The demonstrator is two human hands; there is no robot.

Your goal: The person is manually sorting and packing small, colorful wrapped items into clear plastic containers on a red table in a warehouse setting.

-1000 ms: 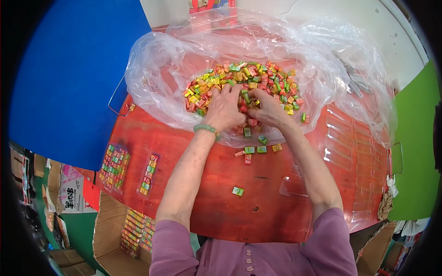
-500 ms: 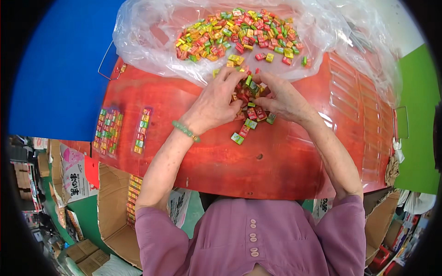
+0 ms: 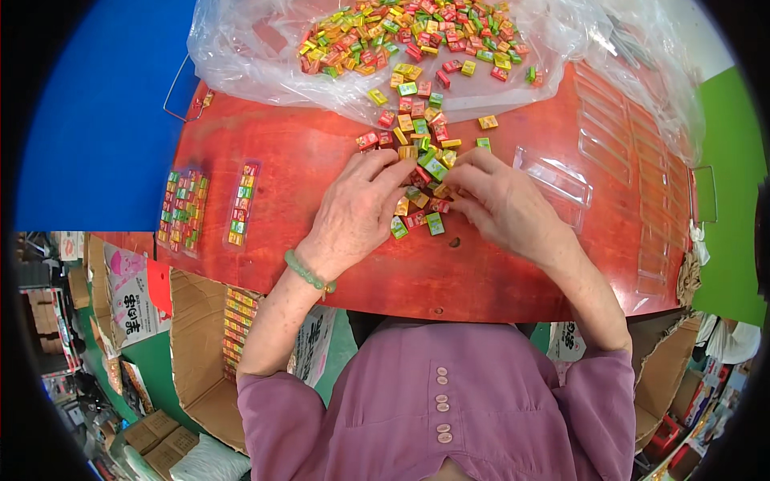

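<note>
A small heap of wrapped candies (image 3: 423,180), red, green, yellow and orange, lies on the red surface (image 3: 481,272) between the two hands. The left hand (image 3: 353,212) rests palm down just left of the heap, its fingers (image 3: 393,172) spread and curled onto the near candies, touching them but not closed on any one that shows. The right hand (image 3: 501,200) lies just right of the heap, its fingers (image 3: 459,178) bent inward onto the candies; whether they pinch one cannot be told. A green bead bracelet (image 3: 307,272) circles the left wrist.

Beyond the fingers, more loose candies trail up to a big pile (image 3: 417,32) lying on a clear plastic bag (image 3: 257,56). Just right of the right hand lies an empty clear plastic tray (image 3: 557,180), with more clear trays (image 3: 634,136) further right. Well left of the left hand lie two filled trays (image 3: 183,210) of candies in rows. Below the surface edge, on the left, stand open cardboard boxes (image 3: 200,353), one holding packed trays. The person wears a purple buttoned shirt (image 3: 437,401).
</note>
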